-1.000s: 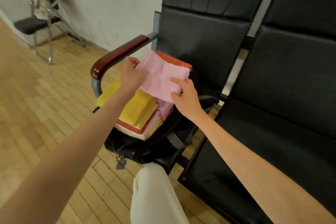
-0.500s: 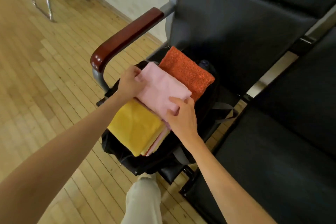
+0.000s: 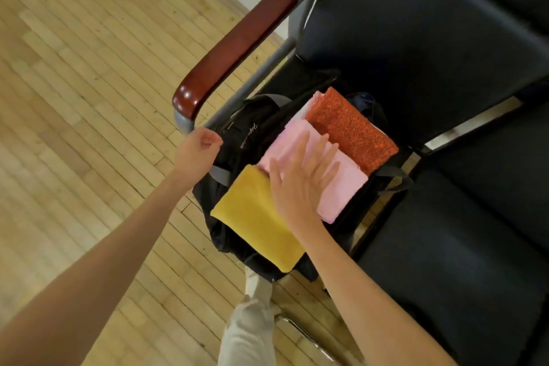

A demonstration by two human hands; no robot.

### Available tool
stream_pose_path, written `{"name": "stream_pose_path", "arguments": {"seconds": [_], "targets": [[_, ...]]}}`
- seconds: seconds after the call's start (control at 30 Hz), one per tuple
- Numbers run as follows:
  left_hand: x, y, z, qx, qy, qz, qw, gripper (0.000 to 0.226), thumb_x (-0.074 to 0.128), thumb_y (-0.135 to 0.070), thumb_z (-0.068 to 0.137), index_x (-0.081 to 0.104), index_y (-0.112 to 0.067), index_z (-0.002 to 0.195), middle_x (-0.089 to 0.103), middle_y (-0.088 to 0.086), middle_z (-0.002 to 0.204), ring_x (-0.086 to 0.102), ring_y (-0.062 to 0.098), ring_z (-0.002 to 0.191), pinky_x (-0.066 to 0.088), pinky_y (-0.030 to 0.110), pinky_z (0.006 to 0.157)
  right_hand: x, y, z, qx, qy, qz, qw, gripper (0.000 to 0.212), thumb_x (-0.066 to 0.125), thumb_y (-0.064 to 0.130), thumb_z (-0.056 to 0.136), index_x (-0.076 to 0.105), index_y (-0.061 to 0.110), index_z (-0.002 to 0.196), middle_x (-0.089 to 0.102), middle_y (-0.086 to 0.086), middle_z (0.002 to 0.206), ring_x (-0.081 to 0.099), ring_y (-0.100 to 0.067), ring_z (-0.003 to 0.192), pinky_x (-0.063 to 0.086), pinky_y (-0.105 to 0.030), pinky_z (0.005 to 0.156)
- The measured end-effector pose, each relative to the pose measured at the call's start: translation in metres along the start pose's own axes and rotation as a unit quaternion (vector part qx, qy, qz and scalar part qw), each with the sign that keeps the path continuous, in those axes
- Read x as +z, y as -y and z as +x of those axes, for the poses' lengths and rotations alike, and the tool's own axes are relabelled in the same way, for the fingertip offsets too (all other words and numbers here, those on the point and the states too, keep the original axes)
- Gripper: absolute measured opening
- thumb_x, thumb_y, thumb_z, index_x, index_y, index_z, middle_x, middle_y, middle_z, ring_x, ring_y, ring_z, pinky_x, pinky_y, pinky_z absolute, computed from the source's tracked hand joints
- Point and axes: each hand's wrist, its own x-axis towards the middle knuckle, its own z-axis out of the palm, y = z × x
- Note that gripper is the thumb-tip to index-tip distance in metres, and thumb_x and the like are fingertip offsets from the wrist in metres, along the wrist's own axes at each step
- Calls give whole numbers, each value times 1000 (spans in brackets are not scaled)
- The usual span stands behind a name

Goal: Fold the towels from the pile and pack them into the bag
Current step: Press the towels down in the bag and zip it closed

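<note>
On the black chair seat (image 3: 386, 47), next to the wooden armrest (image 3: 237, 47), sits an open black bag (image 3: 237, 134) w/ three folded towels side by side across its mouth: yellow towel (image 3: 255, 223) nearest, pink towel (image 3: 338, 184) in the middle, orange towel (image 3: 350, 128) farthest, each touching the next. Right hand (image 3: 300, 184) lies flat, fingers spread, across the pink towel, palm edge over the yellow one. Left hand (image 3: 197, 151) hangs just beside the bag's left rim, fingers loosely curled, holding nothing; can't tell if it touches the bag. Wood floor (image 3: 89, 98) lies to the left.
</note>
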Motion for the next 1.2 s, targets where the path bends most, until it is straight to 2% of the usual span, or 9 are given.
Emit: {"name": "stream_pose_path", "arguments": {"seconds": [0.13, 0.23, 0.47, 0.57, 0.7, 0.8, 0.93, 1.07, 1.2], "targets": [[-9, 12, 16, -40, 7, -28, 999, 20, 51, -4, 88, 68, -12, 96, 68, 0, 97, 63, 17, 95, 53, 39, 90, 21, 3, 17, 24, 9, -59, 998, 83, 16, 67, 91, 5, 12, 153, -4, -28, 155, -7, -46, 143, 3, -61, 114], [2, 10, 29, -30, 63, -37, 997, 21, 48, -1, 92, 66, -11, 95, 68, 1, 97, 66, 16, 92, 54, 37, 89, 30, 0, 23, 19, 26, -79, 996, 88, 5, 72, 88, 2, 13, 153, -4, -27, 156, -9, -47, 142, 2, -63, 113], [45, -9, 74, 43, 139, 26, 989, 32, 45, 8, 89, 68, -9, 104, 69, 5, 105, 67, 16, 96, 52, 33, 94, 45, -12, 33, 5, 30, -88, 996, 88, 6, 70, 89, 9, 9, 152, 7, -29, 155, 3, -49, 142, 6, -64, 112], [62, -13, 92, 90, 162, 77, 980, 31, 52, 2, 90, 66, -9, 115, 67, 4, 115, 63, 14, 104, 47, 27, 98, 53, -18, 38, -1, 33, -86, 996, 89, 4, 70, 88, 6, 8, 152, 6, -30, 154, 4, -49, 142, 7, -65, 111], [87, -10, 105, 69, 167, 145, 973, 37, 63, -14, 91, 57, -8, 126, 64, 7, 121, 62, 17, 106, 45, 24, 92, 58, -24, 41, -19, 29, -66, 997, 88, 7, 68, 89, 12, 6, 151, 10, -32, 153, 7, -51, 141, 8, -66, 110], [100, -13, 113, 64, 140, 197, 968, 38, 66, -26, 89, 61, -7, 121, 66, 6, 113, 63, 20, 100, 47, 28, 87, 62, -25, 46, -21, 28, -64, 997, 87, 7, 67, 90, 15, 5, 151, 11, -33, 152, 8, -53, 140, 8, -68, 110], [112, -21, 117, 75, 162, 271, 946, 27, 59, -28, 93, 64, -8, 109, 65, 7, 101, 60, 24, 97, 42, 31, 81, 64, -26, 48, -23, 31, -70, 997, 87, 9, 67, 90, 16, 4, 150, 10, -34, 152, 7, -54, 139, 7, -68, 109], [111, -23, 119, 24, 166, 196, 966, 9, 51, -22, 97, 58, -17, 93, 59, 0, 93, 56, 17, 91, 37, 28, 77, 64, -25, 51, -18, 43, -78, 996, 87, 7, 67, 90, 14, 4, 150, 10, -34, 152, 7, -55, 139, 7, -69, 109], [93, -26, 116, -20, 137, 96, 986, 22, 47, -23, 99, 58, -20, 80, 56, -3, 76, 53, 13, 75, 39, 29, 72, 64, -21, 54, -12, 51, -83, 995, 88, 7, 67, 89, 14, 5, 151, 9, -33, 152, 6, -54, 139, 7, -69, 109]]}}
